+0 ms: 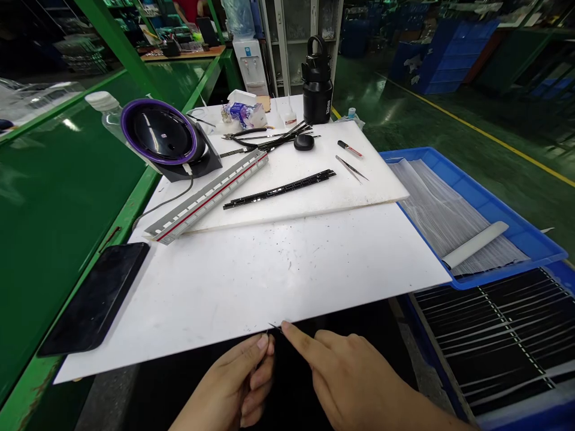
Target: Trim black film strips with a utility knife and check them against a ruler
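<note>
Both hands meet at the near edge of the white board [278, 269]. My left hand [238, 383] has its fingers curled and pinched together near a thin dark sliver [275, 327] at the board's edge. My right hand [354, 371] points its index finger at the same spot, its other fingers folded under. Whether the sliver is gripped is unclear. Farther back lie a long black strip [279, 190] and a grey ruler-like jig [211, 196] with a red line.
A black phone [94, 297] lies at the left. A purple-rimmed round device [159, 133], black bottle [317, 84], tweezers [351, 169], pliers and a black puck [304, 142] sit at the back. Blue trays [494, 206] at the right hold clear and black strips.
</note>
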The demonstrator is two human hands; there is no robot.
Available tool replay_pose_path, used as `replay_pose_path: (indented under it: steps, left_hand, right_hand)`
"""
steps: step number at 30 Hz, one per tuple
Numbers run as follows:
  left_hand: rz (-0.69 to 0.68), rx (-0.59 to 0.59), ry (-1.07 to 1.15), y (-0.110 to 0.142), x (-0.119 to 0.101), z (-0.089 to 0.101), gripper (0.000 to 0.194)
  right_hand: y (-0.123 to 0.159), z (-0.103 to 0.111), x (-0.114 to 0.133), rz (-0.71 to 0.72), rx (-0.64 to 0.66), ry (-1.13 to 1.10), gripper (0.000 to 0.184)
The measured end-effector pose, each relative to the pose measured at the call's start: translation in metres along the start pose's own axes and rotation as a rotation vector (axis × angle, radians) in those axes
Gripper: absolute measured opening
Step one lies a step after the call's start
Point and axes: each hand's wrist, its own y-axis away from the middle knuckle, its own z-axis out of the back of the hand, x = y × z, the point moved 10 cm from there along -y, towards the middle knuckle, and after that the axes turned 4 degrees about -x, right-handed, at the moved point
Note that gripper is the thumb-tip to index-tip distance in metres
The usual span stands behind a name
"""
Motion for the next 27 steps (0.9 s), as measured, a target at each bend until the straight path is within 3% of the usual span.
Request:
replay_pose_path:
  steps: [27]
  left_hand:
    - [-0.006, -0.082, -0.015, -0.001, -0.010, -0.006, 0.059]
  right_hand:
    - [-0.006, 0.003, -0.005, -0.015, 0.055, -0.005, 0.073]
